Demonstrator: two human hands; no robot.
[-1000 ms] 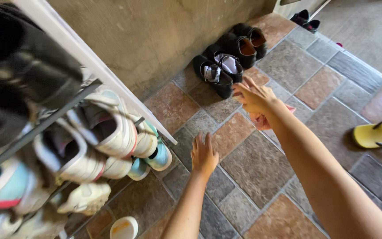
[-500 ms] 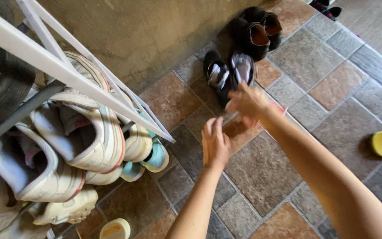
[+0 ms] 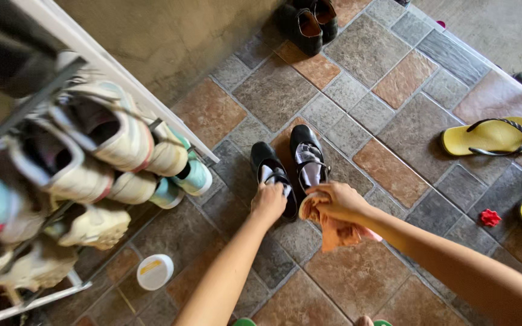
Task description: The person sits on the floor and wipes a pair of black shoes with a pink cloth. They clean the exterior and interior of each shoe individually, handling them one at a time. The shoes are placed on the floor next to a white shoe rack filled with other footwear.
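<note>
The pair of black shoes (image 3: pixel 290 169) now stands side by side on the tiled floor (image 3: pixel 394 121), directly below both hands and near the front foot of the shoe rack (image 3: pixel 67 181); a second ago the same pair lay farther up the floor, close to the wall, and both hands were spread open above bare tiles. The left hand (image 3: pixel 268 202) has since closed on the heel end of the left-hand shoe, fingers curled over its back rim. The right hand (image 3: pixel 336 202) is closed round a crumpled orange cloth (image 3: pixel 336 232), which hangs down from the fist just beside the right-hand shoe; whether the cloth touches that shoe cannot be settled from this angle. Judged from this, the shoes are now within working reach, with one steadied and the cloth ready. A second dark pair (image 3: pixel 309 21) stands by the wall at the top edge. A white round tub (image 3: pixel 154 271) sits near the rack's foot. Yellow sandals (image 3: pixel 493 136) lie well apart, toward the right edge.
</note>
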